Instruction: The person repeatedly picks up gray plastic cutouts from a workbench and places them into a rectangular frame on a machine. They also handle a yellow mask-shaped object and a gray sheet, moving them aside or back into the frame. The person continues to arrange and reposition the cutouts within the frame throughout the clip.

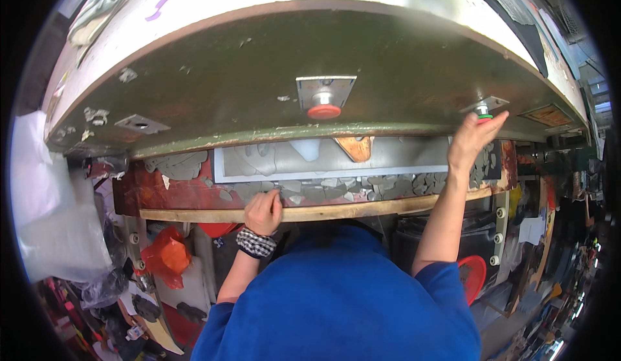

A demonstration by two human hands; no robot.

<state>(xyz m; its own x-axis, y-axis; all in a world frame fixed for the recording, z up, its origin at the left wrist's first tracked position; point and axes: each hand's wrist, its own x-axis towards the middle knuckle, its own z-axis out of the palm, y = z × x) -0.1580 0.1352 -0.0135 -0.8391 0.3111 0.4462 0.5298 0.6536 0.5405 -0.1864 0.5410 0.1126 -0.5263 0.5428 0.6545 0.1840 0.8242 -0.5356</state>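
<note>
Right hand point(472, 142) at partly hidden green button point(484, 116)

On the flat red desk point(184, 196), a rectangular grey panel with a pale border point(414, 157) carries a brown pointed piece point(356, 149), right of a small pale-blue piece point(306, 148). Thin, irregular grey scraps point(401, 186) lie before the panel. The bare left grip point(262, 212) is at the long wooden front edge point(343, 210); the bare right grip point(475, 142) is at the round green button point(484, 116), right of the round red button point(323, 111) on the curved green beam point(388, 57), above the desk.
</note>
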